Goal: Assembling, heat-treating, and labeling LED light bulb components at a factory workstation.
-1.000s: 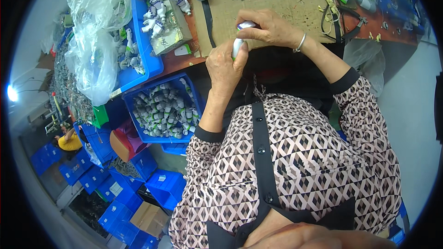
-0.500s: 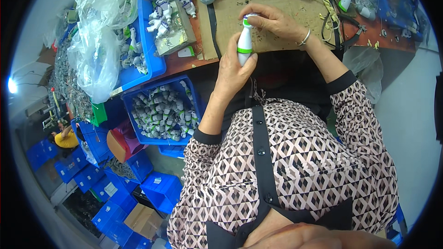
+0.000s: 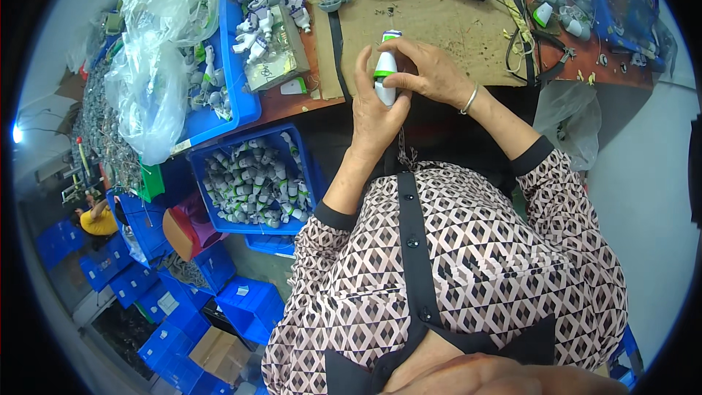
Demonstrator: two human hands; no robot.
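Thumb shifted down from the neck, the right hand (image 3: 433,73), fingers curled, grips a white piece (image 3: 387,64); the half-closed left hand (image 3: 374,121) cups its pale base. Green-banded and purple-tipped, the piece is held by a cardboard sheet's (image 3: 457,40) near edge. At left: a blue bin (image 3: 310,168) of gray parts and, farther off, a person in yellow (image 3: 99,220).

Your white piece (image 3: 385,64) is of smooth, glossy plastic. The bracelet (image 3: 469,99) you wear is shiny metal. The cardboard sheet (image 3: 453,40) looks matt; the clear bag (image 3: 146,51) is thin, wrinkled plastic.
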